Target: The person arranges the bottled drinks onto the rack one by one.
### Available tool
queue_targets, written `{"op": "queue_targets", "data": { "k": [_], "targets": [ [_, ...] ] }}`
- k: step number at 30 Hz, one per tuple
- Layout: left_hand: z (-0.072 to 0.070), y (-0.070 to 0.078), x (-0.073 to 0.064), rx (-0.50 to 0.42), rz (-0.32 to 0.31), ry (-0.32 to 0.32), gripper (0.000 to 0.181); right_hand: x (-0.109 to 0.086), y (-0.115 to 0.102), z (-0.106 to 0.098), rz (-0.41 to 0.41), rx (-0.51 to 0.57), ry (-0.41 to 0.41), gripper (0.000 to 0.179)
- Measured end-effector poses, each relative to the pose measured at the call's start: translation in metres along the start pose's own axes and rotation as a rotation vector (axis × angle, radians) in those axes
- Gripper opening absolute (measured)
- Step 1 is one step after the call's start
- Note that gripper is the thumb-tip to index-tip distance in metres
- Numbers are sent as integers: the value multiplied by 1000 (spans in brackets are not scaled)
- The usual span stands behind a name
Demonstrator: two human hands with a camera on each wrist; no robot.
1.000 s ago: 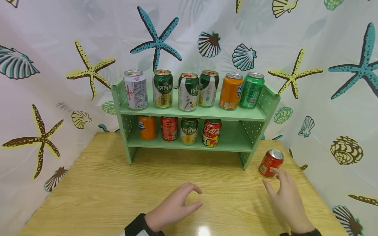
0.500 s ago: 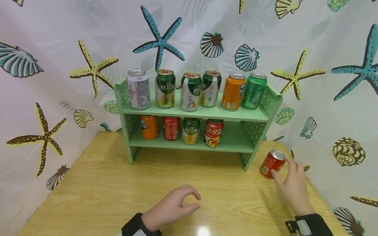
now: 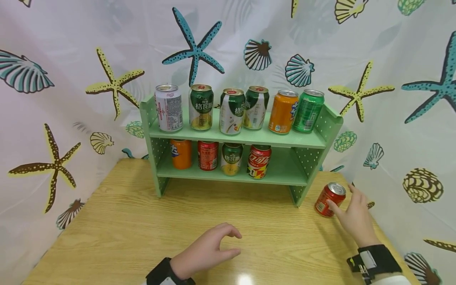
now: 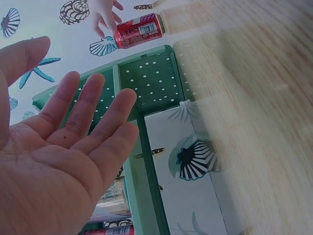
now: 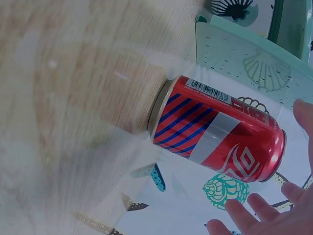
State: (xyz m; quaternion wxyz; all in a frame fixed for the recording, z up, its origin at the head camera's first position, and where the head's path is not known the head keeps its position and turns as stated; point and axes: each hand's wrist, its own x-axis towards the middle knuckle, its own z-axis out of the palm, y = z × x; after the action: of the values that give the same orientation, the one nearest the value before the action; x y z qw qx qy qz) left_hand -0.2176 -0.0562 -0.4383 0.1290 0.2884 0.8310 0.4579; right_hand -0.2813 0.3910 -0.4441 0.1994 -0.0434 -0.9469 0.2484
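A red cola can (image 3: pixel 329 200) stands upright on the wooden table, to the right of the green shelf. My right hand (image 3: pixel 358 221) is at its near right side, thumb and fingers spread to either side of its upper part. In the right wrist view, a gap shows between the fingers (image 5: pixel 259 210) and the red can (image 5: pixel 220 127), with the thumb at the image edge. My left hand (image 3: pixel 208 249) hovers over the front middle of the table, fingers loosely bent and nothing in them. The left wrist view shows its palm (image 4: pixel 63 161) facing the camera.
The two-tier green shelf (image 3: pixel 228 180) stands at the back. On its top tier are several cans, among them an orange can (image 3: pixel 283 113) and a green can (image 3: pixel 309 111). Several more, including a red-and-yellow can (image 3: pixel 259 161), stand below. A patterned cloth (image 3: pixel 388 118) hangs behind and beside.
My right hand has moved forward and right to the red can, its thumb and fingers now spread about it. The left hand has hardly moved. The head view has shifted slightly.
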Motion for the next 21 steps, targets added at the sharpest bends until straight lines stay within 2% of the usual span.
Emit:
{"op": "queue_targets", "data": {
  "k": [11, 21],
  "targets": [
    [0, -1, -2, 4, -4, 0, 32, 8, -1, 5, -16, 14, -10, 87],
    [-1, -3, -2, 17, -14, 5, 37, 19, 3, 12, -20, 37, -58, 81]
  ]
}}
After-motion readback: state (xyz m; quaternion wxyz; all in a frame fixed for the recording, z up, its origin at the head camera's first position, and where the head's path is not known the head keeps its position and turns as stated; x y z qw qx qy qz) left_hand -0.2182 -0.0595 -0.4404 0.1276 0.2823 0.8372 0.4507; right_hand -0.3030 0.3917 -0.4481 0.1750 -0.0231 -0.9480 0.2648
